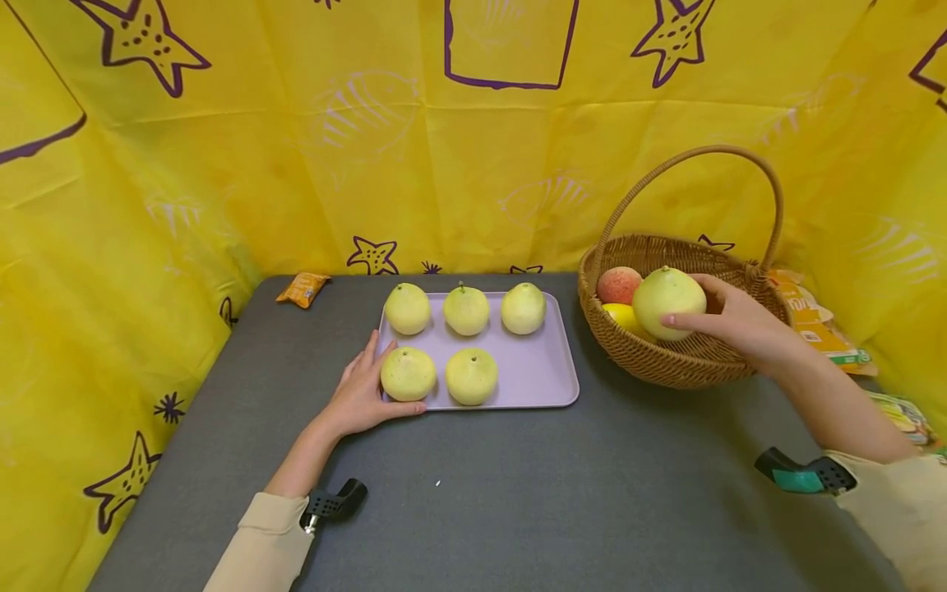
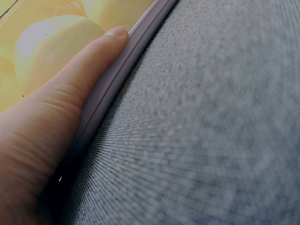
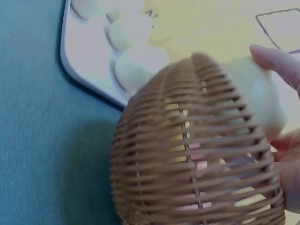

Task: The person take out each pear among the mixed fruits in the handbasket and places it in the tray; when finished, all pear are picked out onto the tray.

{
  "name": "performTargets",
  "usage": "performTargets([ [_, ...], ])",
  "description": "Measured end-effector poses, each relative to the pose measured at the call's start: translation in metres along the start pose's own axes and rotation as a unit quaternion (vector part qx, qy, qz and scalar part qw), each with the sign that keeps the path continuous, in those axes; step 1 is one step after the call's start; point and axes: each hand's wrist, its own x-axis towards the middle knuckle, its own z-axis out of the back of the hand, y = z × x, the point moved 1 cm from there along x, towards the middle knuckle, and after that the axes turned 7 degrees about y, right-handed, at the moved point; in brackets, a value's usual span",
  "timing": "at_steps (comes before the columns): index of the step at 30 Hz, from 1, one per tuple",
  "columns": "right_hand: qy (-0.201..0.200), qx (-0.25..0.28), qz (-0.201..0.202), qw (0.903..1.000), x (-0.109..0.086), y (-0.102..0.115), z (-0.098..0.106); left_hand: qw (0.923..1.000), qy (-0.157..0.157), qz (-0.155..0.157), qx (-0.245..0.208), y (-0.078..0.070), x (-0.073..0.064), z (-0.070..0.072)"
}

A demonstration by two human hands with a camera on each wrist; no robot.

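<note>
My right hand (image 1: 728,316) grips a pale yellow-green pomelo (image 1: 666,298), thumb across its front, over the wicker basket (image 1: 666,374). A red peach (image 1: 618,284) and a yellow fruit (image 1: 625,316) lie in the basket, the latter partly hidden by the pomelo. In the right wrist view the basket's woven side covers part of the held pomelo (image 3: 260,93). My left hand (image 1: 362,393) rests at the near left corner of the lilac tray (image 1: 540,370). Its thumb (image 2: 101,51) lies straight along the front rim. Several pomelos stand on the tray, the nearest (image 1: 408,374) beside this hand.
An orange snack packet (image 1: 302,289) lies at the back left of the grey table (image 1: 473,510). More colourful packages (image 1: 817,321) are to the right of the basket, whose tall handle (image 1: 773,205) arches over it. Yellow patterned cloth (image 1: 281,156) hangs behind and at the sides.
</note>
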Motion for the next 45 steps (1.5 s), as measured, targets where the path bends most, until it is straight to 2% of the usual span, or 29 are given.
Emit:
performTargets([
  [3,-0.004,0.046,0.010,0.9989,0.000,0.003,-0.003,1.0000,-0.001,-0.001,0.000,0.000,0.000,0.000],
  [6,0.005,0.135,0.036,0.9902,-0.001,0.007,-0.006,1.0000,-0.002,0.000,0.001,0.000,0.000,0.000],
  [9,0.022,0.242,0.073,0.9672,-0.001,0.010,-0.011,1.0000,-0.003,-0.001,-0.001,-0.001,0.000,0.000],
  [12,0.042,0.318,0.101,0.9418,-0.001,0.014,-0.016,1.0000,-0.003,-0.002,-0.001,-0.001,0.000,0.000],
  [15,0.058,0.349,0.118,0.9279,-0.001,0.019,-0.021,1.0000,-0.004,-0.004,0.000,0.000,0.000,0.000],
  [23,0.103,0.384,0.153,0.9048,0.002,0.032,-0.039,1.0000,-0.007,-0.005,0.002,0.002,0.000,0.000],
  [26,0.116,0.380,0.164,0.9028,0.004,0.037,-0.046,1.0000,-0.007,-0.007,0.001,0.001,-0.001,0.000],
  [34,0.126,0.364,0.145,0.9112,0.004,0.047,-0.066,0.9999,-0.006,-0.010,-0.001,0.000,0.000,0.000],
  [41,0.145,0.369,0.150,0.9060,0.004,0.050,-0.083,1.0000,-0.004,-0.008,-0.003,0.000,0.001,0.000],
  [45,0.144,0.366,0.151,0.9069,0.006,0.049,-0.093,1.0000,-0.004,-0.007,-0.003,0.000,0.001,0.000],
])
